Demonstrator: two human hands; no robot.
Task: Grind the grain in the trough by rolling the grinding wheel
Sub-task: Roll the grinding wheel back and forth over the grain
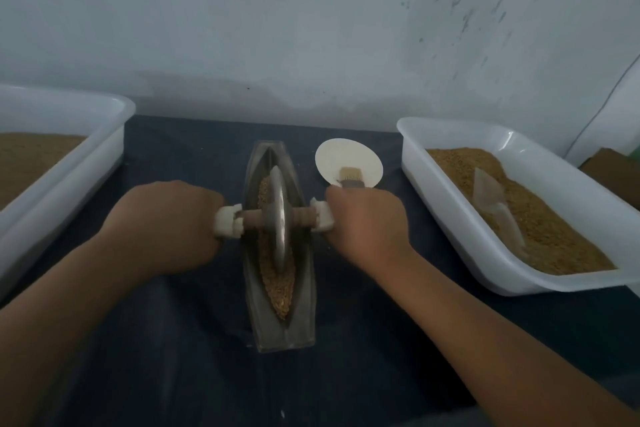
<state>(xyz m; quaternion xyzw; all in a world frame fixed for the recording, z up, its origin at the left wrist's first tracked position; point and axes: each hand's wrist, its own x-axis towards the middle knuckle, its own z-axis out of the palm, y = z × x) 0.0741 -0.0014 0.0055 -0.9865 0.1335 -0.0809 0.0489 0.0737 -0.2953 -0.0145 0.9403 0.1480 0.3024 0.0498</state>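
Head view: both hands grip wheel handles.

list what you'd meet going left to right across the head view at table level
left white tub → left hand → grinding wheel, standing in the trough → right hand → right white tub

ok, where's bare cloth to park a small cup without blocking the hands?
Free: cloth between left bin and trough, beyond the left hand; near strip between the forearms, either side of the trough's end. Crowded: trough to right bin, where the dish with brush sits just beyond the right hand. Both hands grip the wheel handles.
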